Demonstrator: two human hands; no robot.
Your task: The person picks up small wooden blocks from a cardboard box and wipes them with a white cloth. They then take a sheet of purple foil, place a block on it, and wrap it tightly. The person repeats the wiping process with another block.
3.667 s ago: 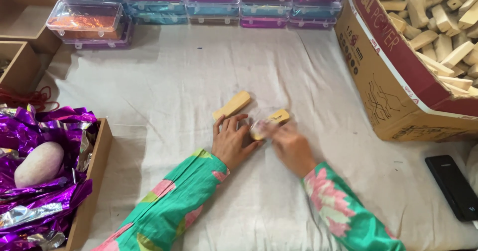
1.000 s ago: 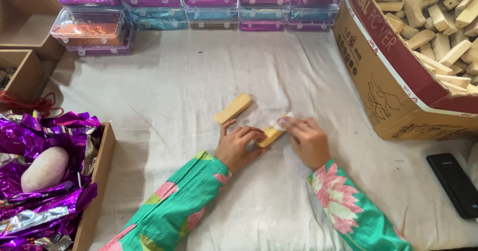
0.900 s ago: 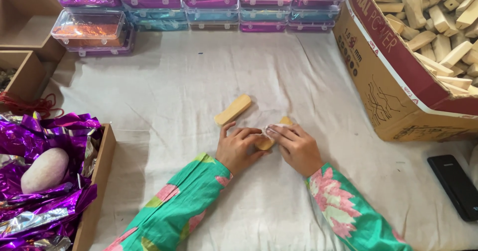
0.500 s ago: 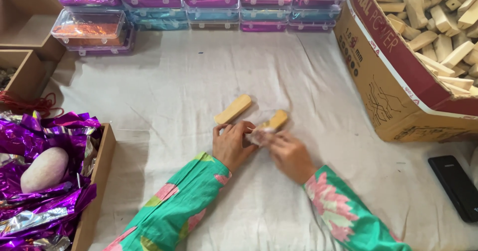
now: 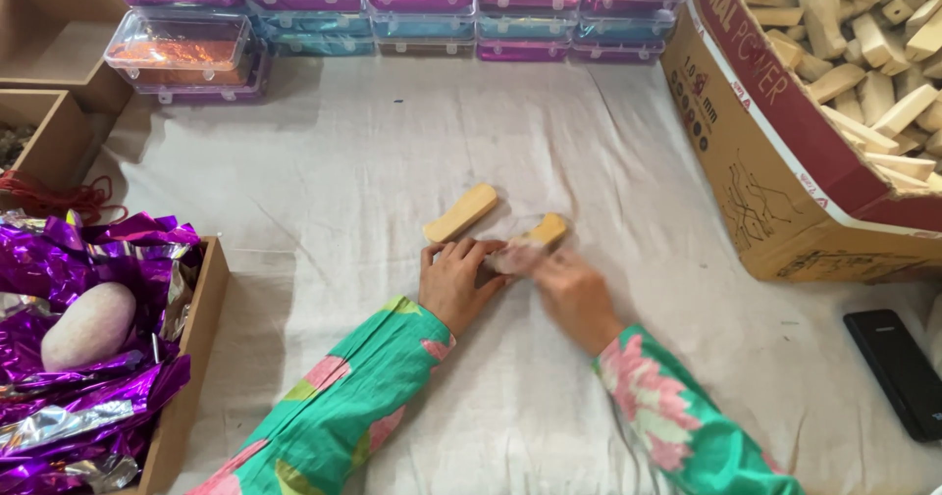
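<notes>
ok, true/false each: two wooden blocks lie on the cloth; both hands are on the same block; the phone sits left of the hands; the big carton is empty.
1. Two wooden blocks lie on the cloth: true, the far block and the near block.
2. Both hands on the same block: true, left hand and right hand meet at the near block.
3. Phone left of hands: false, the phone lies to the right.
4. Carton empty: false, the carton holds wooden pieces.
</notes>
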